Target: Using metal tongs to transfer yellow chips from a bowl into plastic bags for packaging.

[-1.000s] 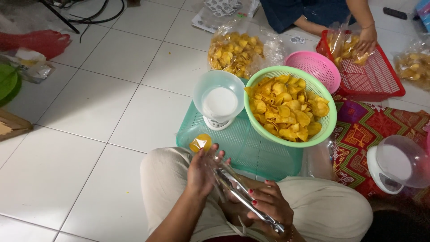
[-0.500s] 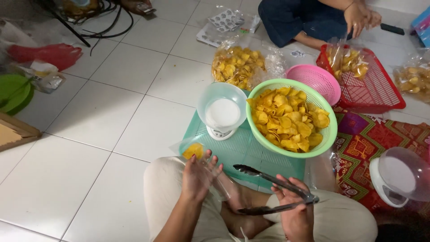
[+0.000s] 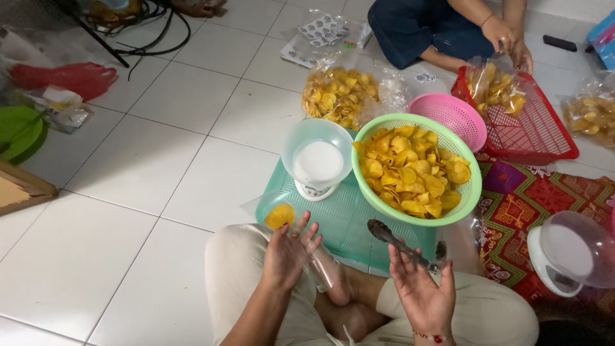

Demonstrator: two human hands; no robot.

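R grip [image 3: 419, 288] loose on tongs [image 3: 400, 245]

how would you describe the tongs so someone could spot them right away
Find the big green basket of yellow chips; it sits on a teal mesh tray. Just below its rim, over that tray, the metal tongs slant down into the right hand. They are the only slim, dark metal tool among plastic bowls and bags.
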